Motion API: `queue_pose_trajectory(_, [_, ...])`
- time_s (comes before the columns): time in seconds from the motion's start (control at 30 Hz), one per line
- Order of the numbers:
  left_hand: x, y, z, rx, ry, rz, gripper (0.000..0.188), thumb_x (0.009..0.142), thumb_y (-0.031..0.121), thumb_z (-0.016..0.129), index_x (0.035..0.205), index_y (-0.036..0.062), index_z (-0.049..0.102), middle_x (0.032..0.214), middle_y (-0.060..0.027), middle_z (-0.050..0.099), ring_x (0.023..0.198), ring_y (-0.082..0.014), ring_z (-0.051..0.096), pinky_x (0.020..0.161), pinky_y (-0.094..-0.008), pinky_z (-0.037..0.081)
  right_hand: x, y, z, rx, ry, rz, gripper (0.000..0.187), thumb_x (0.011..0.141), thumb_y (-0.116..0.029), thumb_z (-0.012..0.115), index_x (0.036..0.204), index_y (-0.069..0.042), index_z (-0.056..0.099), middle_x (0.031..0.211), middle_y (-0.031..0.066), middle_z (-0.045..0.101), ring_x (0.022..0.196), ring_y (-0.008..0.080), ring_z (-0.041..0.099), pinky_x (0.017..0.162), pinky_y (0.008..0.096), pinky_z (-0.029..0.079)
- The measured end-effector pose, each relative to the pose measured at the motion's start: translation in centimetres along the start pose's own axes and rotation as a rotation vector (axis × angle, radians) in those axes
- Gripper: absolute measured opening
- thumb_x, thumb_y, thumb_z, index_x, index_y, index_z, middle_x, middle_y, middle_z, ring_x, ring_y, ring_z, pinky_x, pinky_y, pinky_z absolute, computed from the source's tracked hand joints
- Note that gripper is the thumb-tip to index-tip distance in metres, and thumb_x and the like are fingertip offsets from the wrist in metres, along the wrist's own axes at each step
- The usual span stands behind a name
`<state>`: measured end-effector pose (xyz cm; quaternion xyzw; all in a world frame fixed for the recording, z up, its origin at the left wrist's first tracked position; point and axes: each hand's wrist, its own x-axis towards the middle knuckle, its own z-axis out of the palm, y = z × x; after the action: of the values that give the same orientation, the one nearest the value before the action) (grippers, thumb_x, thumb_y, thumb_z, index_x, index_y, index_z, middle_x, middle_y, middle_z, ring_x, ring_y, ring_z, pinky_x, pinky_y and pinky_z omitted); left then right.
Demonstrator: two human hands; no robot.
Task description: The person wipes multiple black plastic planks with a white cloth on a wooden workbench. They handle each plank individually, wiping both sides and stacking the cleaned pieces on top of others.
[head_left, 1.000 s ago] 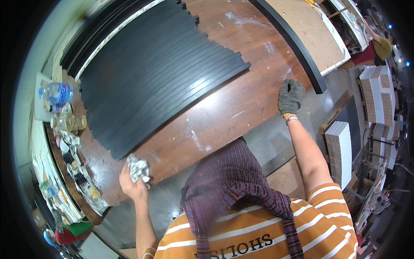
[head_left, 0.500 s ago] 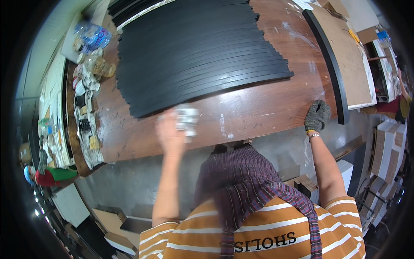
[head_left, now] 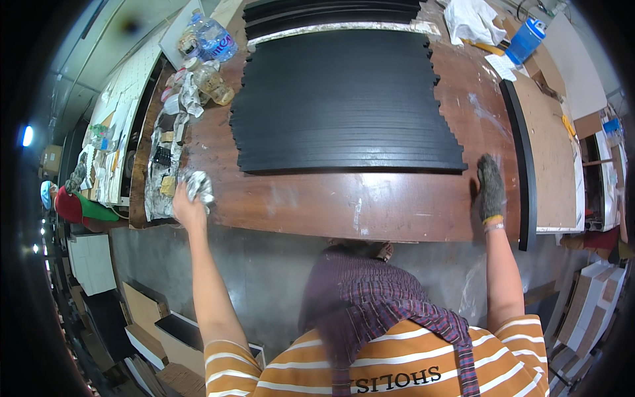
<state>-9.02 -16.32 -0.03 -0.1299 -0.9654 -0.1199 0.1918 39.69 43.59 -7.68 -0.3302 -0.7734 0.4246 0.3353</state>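
Observation:
My bare left hand (head_left: 190, 206) is closed around a crumpled white rag with dark smudges (head_left: 200, 187), over the left part of the brown tabletop (head_left: 297, 202). Many black strips (head_left: 337, 99) lie side by side on the table, their ends uneven at both sides. Just off the right end of the nearest strip is my right hand (head_left: 491, 188), in a grey knit glove, its fingers stretched forward with nothing visible in them. To its right, a single long black strip (head_left: 524, 159) runs along the table's right edge.
Crumpled paper with small sponge blocks (head_left: 165, 185) lines the left edge. Behind it stand a cloudy plastic jar (head_left: 210, 81) and a large clear bottle (head_left: 215, 40). At the back right are a white cloth (head_left: 473, 21) and a blue bottle (head_left: 525, 41). Another person (head_left: 73, 204) is at far left.
My left hand has swept left with the rag, from below the strips toward the paper-lined edge. My right hand's fingers now reach forward beside the strip ends. The view has turned.

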Motion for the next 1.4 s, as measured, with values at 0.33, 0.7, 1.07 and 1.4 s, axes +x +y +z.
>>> queue_pose_trajectory(0.33, [9.5,8.8,10.6,-1.490,-0.341,-0.465,0.073,0.109,0.043,0.044,0.156,-0.0082,0.023,0.164,-0.0202,0.028,0.152,-0.0305,0.028,0.124,-0.0382,0.021,6.4,-1.9,8.2,0.203,-0.069,0.234,0.046,0.106,-0.021,0.044,0.148,-0.004,0.052,0.150,0.0043,0.053,0.136,0.0182,0.051,0.116,0.0335,0.034])
queue_pose_trajectory(0.7, [17.0,12.0,13.3,-1.395,-0.740,-0.274,0.073,0.110,0.047,0.036,0.157,-0.0069,0.023,0.167,-0.0162,0.023,0.155,-0.0258,0.019,0.125,-0.0382,0.014,6.9,-6.3,8.9,0.326,-0.005,0.547,0.051,0.105,-0.008,0.040,0.156,-0.006,0.039,0.157,0.0088,0.046,0.143,0.0240,0.045,0.118,0.0340,0.036])
queue_pose_trajectory(1.07, [30.6,21.1,21.9,-1.166,-0.615,-0.449,0.068,0.106,0.057,0.042,0.138,-0.0008,0.056,0.130,-0.0129,0.062,0.121,-0.0184,0.055,0.104,-0.0315,0.040,30.5,5.0,10.9,-1.034,-0.294,-0.188,0.051,0.108,-0.013,0.034,0.158,-0.003,0.031,0.164,0.0104,0.032,0.149,0.0188,0.032,0.124,0.0343,0.026])
queue_pose_trajectory(1.4, [32.7,22.3,22.1,-1.201,-0.823,-0.259,0.094,0.100,0.073,0.028,0.161,0.0009,0.019,0.170,-0.0124,0.017,0.158,-0.0194,0.003,0.125,-0.0403,-0.002,39.3,-0.6,20.1,0.499,-0.137,0.297,0.054,0.106,-0.025,0.050,0.155,-0.007,0.040,0.158,0.0048,0.043,0.145,0.0160,0.038,0.119,0.0297,0.030])
